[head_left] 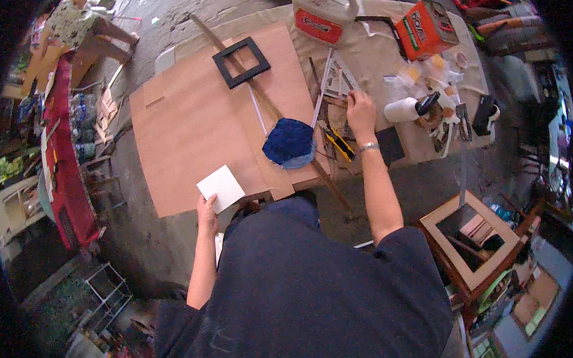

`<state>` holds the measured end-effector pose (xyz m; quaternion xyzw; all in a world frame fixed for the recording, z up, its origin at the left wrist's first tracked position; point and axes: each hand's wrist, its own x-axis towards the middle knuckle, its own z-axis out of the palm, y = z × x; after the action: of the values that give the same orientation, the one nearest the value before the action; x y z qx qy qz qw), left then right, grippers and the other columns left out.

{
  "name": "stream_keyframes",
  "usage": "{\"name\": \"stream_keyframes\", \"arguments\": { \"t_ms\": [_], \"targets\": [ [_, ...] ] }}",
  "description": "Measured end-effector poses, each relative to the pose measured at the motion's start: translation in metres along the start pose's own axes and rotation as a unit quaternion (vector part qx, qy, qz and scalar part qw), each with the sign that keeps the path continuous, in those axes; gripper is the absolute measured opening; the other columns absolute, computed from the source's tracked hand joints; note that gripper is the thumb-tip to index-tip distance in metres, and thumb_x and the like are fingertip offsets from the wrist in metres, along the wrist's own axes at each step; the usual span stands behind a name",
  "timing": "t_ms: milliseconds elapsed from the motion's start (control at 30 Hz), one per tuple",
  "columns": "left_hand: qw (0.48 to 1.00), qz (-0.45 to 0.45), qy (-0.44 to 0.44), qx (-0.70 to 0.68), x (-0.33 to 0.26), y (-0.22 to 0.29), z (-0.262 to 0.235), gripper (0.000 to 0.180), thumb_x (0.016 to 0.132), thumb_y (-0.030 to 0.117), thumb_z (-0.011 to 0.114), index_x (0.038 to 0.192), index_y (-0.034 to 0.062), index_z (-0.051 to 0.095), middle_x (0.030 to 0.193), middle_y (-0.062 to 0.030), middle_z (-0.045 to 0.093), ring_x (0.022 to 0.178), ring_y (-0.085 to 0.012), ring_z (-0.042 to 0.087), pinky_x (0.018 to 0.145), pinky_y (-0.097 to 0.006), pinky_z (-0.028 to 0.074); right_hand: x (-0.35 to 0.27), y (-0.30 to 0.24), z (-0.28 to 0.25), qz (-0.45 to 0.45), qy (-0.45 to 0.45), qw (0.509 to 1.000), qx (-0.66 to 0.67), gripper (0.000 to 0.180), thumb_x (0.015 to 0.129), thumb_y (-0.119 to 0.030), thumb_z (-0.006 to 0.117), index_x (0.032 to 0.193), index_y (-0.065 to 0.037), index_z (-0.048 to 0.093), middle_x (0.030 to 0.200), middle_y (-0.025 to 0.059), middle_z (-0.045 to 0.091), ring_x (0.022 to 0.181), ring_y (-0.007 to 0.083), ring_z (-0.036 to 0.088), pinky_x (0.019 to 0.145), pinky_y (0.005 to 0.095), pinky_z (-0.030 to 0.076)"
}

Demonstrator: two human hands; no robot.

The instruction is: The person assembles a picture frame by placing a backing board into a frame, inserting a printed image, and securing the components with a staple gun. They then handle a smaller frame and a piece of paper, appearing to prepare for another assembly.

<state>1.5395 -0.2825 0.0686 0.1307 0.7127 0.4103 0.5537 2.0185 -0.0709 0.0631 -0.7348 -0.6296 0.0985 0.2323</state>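
Note:
My left hand (206,213) grips a white square card (221,189) by its lower edge, held over the near edge of the large brown board (196,119). Out to the right, my right hand (361,110) has its fingers drawn together beside a clear set square (340,79); whatever they pinch is hidden. Just below lies a yellow and black utility knife (339,143), with a dark square piece (390,145) right of my wrist. Between my hands sits a dark blue, many-sided cloth-like piece (288,143). A black square frame (241,62) lies farther back on the board.
A long wooden strip (209,33) crosses the board. At the back stand a whitish jug (324,17) and an orange can (425,30). A white bottle (403,109), tape rolls and scraps crowd the right side. A wooden frame (439,219) stands at lower right.

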Motion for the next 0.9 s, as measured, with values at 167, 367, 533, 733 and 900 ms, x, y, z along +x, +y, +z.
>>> {"name": "stream_keyframes", "arguments": {
  "t_ms": [167, 367, 533, 733, 900],
  "targets": [
    [1.0, -0.013, 0.024, 0.015, 0.006, -0.016, -0.03, 0.036, 0.089, 0.008, 0.062, 0.123, 0.0008, 0.054, 0.114, -0.0109, 0.065, 0.104, -0.0205, 0.062, 0.09, -0.035, 0.048, 0.052, 0.012, 0.053, 0.02, -0.111, 0.986, -0.125, 0.036, 0.087, -0.026, 0.061, 0.116, -0.006, 0.057, 0.108, 0.0151, 0.067, 0.102, 0.0345, 0.063, 0.092, 0.0531, 0.041],
    [0.993, -0.003, 0.034, 0.114, 0.011, -0.012, -0.039, 0.038, 0.087, 0.006, 0.065, 0.123, 0.0003, 0.052, 0.113, -0.0102, 0.065, 0.102, -0.0187, 0.062, 0.089, -0.034, 0.049, 0.071, 0.001, 0.05, 0.109, -0.197, 0.969, -0.102, 0.035, 0.083, -0.017, 0.057, 0.116, -0.002, 0.056, 0.108, 0.0225, 0.065, 0.105, 0.0381, 0.062, 0.093, 0.0531, 0.041],
    [0.993, 0.019, 0.039, 0.111, 0.024, -0.02, -0.05, 0.042, 0.085, 0.005, 0.068, 0.122, -0.0006, 0.05, 0.112, -0.0112, 0.065, 0.098, -0.0197, 0.064, 0.087, -0.034, 0.05, 0.05, 0.009, 0.03, 0.058, -0.083, 0.985, 0.141, 0.035, 0.087, -0.016, 0.054, 0.117, 0.002, 0.053, 0.109, 0.0251, 0.063, 0.103, 0.0419, 0.06, 0.089, 0.0466, 0.046],
    [0.972, 0.061, 0.115, 0.195, 0.053, -0.047, -0.056, 0.05, 0.077, 0.007, 0.073, 0.121, 0.0005, 0.051, 0.111, -0.0141, 0.065, 0.1, -0.0225, 0.063, 0.084, -0.037, 0.052, -0.042, -0.055, -0.009, 0.025, -0.147, 0.948, 0.282, 0.024, 0.098, -0.019, 0.048, 0.111, 0.0, 0.049, 0.101, 0.0275, 0.059, 0.093, 0.0463, 0.058, 0.08, 0.048, 0.046],
    [0.935, 0.111, 0.182, 0.284, 0.063, -0.063, -0.061, 0.05, 0.074, 0.017, 0.079, 0.115, 0.0017, 0.057, 0.105, -0.0148, 0.066, 0.097, -0.0261, 0.064, 0.083, -0.039, 0.053, -0.104, -0.072, 0.001, 0.054, -0.255, 0.909, 0.325, 0.021, 0.096, -0.02, 0.055, 0.089, 0.0, 0.055, 0.07, 0.0074, 0.052, 0.064, 0.0182, 0.048, 0.062, 0.0342, 0.043]
  ]
}}
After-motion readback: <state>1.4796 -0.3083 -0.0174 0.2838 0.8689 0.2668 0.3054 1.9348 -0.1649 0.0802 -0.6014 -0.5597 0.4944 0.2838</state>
